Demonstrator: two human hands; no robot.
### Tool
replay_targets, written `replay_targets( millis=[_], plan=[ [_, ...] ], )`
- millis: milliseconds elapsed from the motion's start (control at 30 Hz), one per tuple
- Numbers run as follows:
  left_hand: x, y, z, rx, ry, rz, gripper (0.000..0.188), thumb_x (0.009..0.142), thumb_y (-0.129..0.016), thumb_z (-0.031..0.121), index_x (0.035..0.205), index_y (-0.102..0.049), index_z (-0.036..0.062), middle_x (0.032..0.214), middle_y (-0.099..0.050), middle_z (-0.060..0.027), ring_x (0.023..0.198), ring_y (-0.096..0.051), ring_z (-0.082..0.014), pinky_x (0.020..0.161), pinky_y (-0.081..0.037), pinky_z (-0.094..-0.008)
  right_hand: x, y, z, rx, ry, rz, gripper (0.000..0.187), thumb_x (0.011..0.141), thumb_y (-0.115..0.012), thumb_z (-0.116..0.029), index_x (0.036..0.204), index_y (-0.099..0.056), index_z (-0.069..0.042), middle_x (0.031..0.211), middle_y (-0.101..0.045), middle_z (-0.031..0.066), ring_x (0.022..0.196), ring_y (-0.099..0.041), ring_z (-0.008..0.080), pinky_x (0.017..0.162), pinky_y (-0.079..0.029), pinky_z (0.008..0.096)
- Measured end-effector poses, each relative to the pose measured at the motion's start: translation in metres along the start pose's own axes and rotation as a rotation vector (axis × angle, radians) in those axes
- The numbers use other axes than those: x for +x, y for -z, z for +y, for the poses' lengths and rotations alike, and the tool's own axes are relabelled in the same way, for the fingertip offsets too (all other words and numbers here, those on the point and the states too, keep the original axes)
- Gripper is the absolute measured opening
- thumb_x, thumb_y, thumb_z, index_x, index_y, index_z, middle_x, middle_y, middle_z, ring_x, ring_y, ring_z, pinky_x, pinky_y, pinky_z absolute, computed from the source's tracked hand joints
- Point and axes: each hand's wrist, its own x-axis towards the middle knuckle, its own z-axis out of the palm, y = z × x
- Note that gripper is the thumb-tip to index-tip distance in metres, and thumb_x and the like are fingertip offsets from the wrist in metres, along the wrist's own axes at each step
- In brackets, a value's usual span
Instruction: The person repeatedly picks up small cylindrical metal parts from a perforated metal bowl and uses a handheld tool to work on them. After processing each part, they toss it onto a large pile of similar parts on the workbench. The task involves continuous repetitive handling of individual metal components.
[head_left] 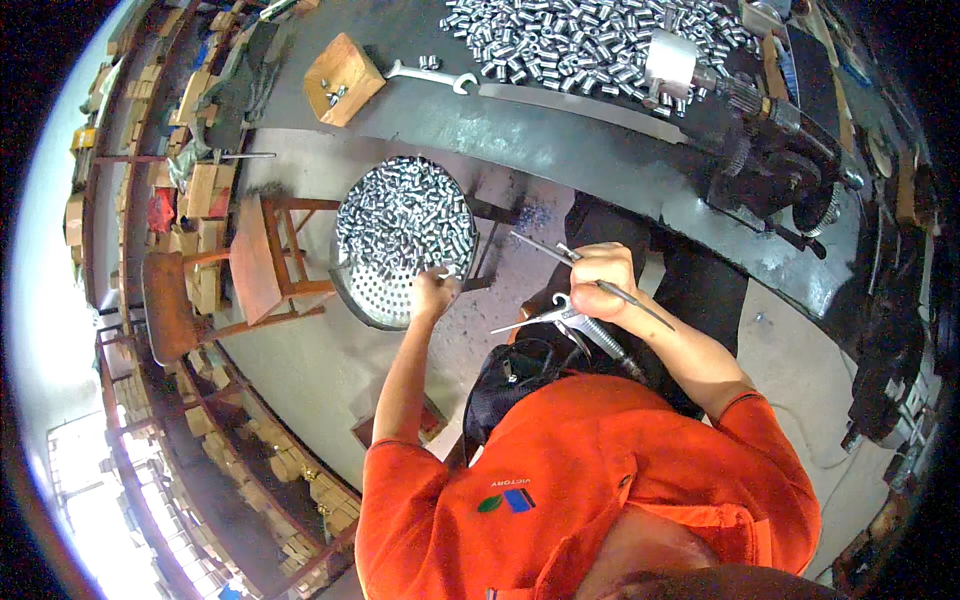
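A round perforated metal basket (385,298) holds many small shiny metal sleeves (405,215), heaped toward its far side. My left hand (432,295) is over the basket's near right rim, fingers closed together; what they pinch is too small to make out. To the right, in front of my body, my right hand (603,275) is closed around a slender dark metal rod tool (540,246). Its thin end points far left and its other end sticks out past my wrist. Just below that hand is an air blow gun (575,318) with a coiled hose; whether my fingers touch it is unclear.
Across the far side runs a dark workbench (430,140) with a large pile of metal sleeves (570,45), a wrench (435,76), a wooden box (343,80) and a machine (765,165). A wooden chair (265,260) stands left of the basket. Shelves with boxes (205,430) line the left.
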Motion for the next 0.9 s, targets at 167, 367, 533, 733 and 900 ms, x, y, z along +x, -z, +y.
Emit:
replay_targets(
  millis=[167,367,533,733,900],
  plan=[
    [0.011,-0.012,0.001,-0.103,0.173,-0.152,0.026,0.073,-0.067,0.02,0.085,-0.065,-0.0026,0.063,-0.063,-0.0123,0.05,-0.06,-0.017,0.052,-0.048,-0.0296,-0.004,-0.002,0.005,0.007,-0.088,-0.005,0.032,0.06,-0.057,-0.019,0.049,-0.03,-0.006,0.047,-0.03,0.0076,0.039,-0.034,0.0242,0.039,-0.024,0.037],
    [0.003,-0.007,0.0,-0.449,0.303,-0.07,0.012,0.074,-0.061,0.008,0.074,-0.065,-0.0034,0.062,-0.062,-0.0097,0.046,-0.055,-0.014,0.043,-0.046,-0.0245,-0.002,-0.003,0.004,0.036,-0.124,0.008,0.03,0.061,-0.057,-0.017,0.049,-0.031,-0.006,0.047,-0.03,0.0077,0.039,-0.035,0.0242,0.039,-0.024,0.0367],
    [0.01,-0.015,-0.028,-0.069,0.111,-0.053,0.013,0.075,-0.059,0.008,0.079,-0.063,-0.0045,0.063,-0.061,-0.0089,0.052,-0.058,-0.0145,0.044,-0.046,-0.025,0.003,-0.002,-0.005,0.043,-0.105,-0.079,0.029,0.06,-0.058,-0.014,0.05,-0.032,-0.005,0.048,-0.031,0.0074,0.041,-0.036,0.0237,0.04,-0.025,0.0361],
    [-0.017,0.039,0.094,-1.156,0.246,-0.23,0.02,0.082,-0.057,0.013,0.095,-0.057,-0.0022,0.07,-0.059,-0.0098,0.06,-0.059,-0.0199,0.057,-0.05,-0.0323,0.002,-0.004,-0.002,0.03,-0.073,-0.151,0.03,0.06,-0.06,-0.014,0.052,-0.033,-0.005,0.049,-0.033,0.0084,0.041,-0.037,0.0252,0.04,-0.027,0.0372],
    [-0.038,0.032,0.163,-1.51,0.147,-0.576,0.024,0.087,-0.055,0.026,0.084,-0.058,0.0021,0.06,-0.057,-0.0124,0.054,-0.054,-0.0231,0.056,-0.045,-0.0372,-0.002,-0.007,-0.005,0.087,-0.144,-0.258,0.029,0.062,-0.062,-0.014,0.053,-0.036,-0.005,0.051,-0.036,0.0103,0.044,-0.044,0.0287,0.041,-0.032,0.0376]
  ],
)
